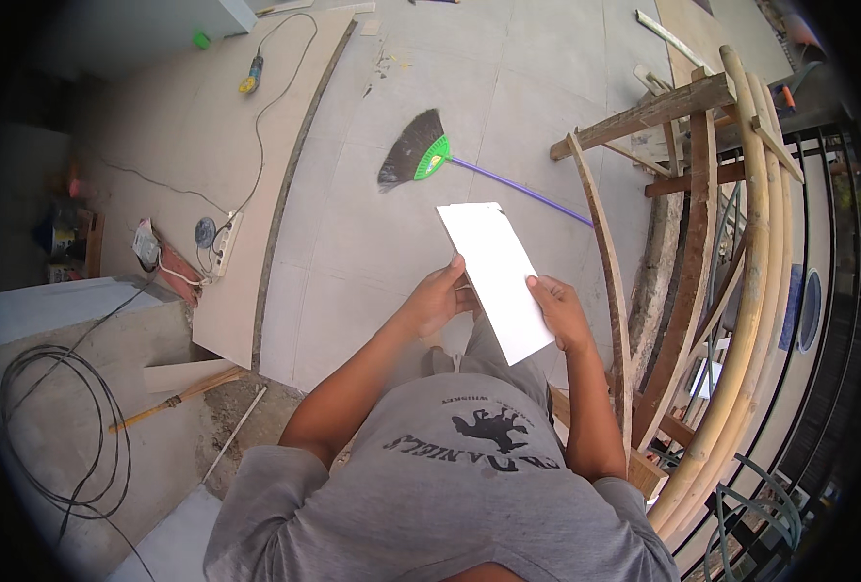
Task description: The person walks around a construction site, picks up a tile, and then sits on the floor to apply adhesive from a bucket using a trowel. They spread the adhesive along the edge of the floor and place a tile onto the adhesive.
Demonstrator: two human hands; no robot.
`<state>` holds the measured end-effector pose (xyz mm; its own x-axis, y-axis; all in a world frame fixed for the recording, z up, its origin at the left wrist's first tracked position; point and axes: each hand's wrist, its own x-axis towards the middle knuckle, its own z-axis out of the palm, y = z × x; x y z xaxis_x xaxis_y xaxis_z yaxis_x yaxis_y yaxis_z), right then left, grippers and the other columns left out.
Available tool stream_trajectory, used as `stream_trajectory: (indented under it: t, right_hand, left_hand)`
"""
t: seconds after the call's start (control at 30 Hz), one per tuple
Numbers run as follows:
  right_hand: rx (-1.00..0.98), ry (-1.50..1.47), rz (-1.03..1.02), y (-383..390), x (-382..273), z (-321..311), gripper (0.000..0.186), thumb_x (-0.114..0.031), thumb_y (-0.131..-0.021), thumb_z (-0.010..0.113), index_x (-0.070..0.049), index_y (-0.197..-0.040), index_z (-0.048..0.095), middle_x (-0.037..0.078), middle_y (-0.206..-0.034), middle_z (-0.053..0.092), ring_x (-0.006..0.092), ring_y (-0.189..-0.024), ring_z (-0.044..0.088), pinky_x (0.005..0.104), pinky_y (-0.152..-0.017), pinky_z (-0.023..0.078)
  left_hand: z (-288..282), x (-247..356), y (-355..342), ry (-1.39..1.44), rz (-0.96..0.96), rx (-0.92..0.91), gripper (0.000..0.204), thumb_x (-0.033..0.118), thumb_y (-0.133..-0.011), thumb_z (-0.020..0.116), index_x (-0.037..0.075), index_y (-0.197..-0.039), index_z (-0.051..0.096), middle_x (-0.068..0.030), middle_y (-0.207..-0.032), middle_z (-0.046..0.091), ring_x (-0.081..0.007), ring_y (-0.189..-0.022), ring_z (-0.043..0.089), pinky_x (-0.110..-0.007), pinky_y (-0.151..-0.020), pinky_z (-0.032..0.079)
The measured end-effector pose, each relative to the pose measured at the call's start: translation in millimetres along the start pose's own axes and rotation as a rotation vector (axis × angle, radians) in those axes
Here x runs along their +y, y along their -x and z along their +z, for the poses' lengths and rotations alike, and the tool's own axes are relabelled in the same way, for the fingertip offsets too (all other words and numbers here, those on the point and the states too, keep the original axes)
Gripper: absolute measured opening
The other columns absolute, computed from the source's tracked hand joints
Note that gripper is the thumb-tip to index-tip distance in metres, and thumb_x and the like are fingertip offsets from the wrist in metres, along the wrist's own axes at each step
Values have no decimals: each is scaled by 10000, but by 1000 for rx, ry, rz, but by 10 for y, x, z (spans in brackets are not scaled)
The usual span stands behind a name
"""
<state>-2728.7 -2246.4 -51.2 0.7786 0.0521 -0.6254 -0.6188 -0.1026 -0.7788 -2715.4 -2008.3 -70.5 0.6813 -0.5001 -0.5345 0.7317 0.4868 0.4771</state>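
Observation:
Between my two hands is a white rectangular piece of tile [496, 276], tilted, with a chipped, uneven far edge. My left hand [440, 299] grips its left side, the thumb on the edge and the fingers partly behind it. On the right edge, my right hand [559, 312] is closed with the thumb over the white face; its other fingers go out of sight behind the piece. Beyond it on the tiled floor lies a broom with a green head [430, 158], dark bristles and a purple handle [522, 189].
Wooden beams [682, 262] and bamboo poles [755, 242] stand close on my right. At the left, an angle grinder [252, 76] and a power strip [225, 247] with cords lie on a lower-left-reaching tiled strip [285, 107]. A coiled black cable [57, 427] hangs nearer me.

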Motion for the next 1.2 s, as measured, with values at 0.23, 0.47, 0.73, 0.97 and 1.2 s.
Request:
stream_trajectory:
  t: [0.23,0.47,0.73,0.97,1.2]
  right_hand:
    - [19,-143,-100,-1521,-438,-915,361,-281,-959,667,45,-1114,645,88,-926,711,118,-721,649,253,-621,511]
    - [13,198,-21,-3214,-955,-1935,304,-215,-900,697,70,-1000,668,132,-873,710,184,-708,663,332,-646,527]
    - [153,991,-35,-4776,-1076,-2777,433,-288,-806,697,115,-964,685,330,-916,681,402,-875,703,437,-732,527]
    - [292,868,102,-5323,-1507,-3512,417,-292,-808,701,102,-940,674,345,-968,664,472,-957,656,482,-848,512]
    - [269,1030,220,-5891,-2193,-3791,475,-345,-788,677,106,-938,686,341,-988,666,478,-957,650,479,-874,513]
  left_hand:
    - [-1494,325,-1249,-1062,-38,480,659,512,-910,576,-54,-1246,603,-221,-1195,636,-302,-1087,633,-402,-952,491]
    - [-2344,497,-1404,-840,-482,868,507,414,-867,660,-55,-1060,645,-206,-974,670,-287,-882,660,-431,-746,514]
    - [-2137,709,-2403,-563,-594,675,591,463,-899,633,23,-1290,584,-147,-1139,634,-323,-1031,660,-480,-888,514]
    - [-1807,2031,-4231,-638,-756,613,791,609,-885,592,29,-1411,482,-264,-1398,511,-425,-1251,547,-551,-991,464]
    - [-1382,4471,-6448,-1067,-136,572,675,551,-889,572,-94,-1056,680,-279,-1067,683,-402,-973,664,-446,-842,516]
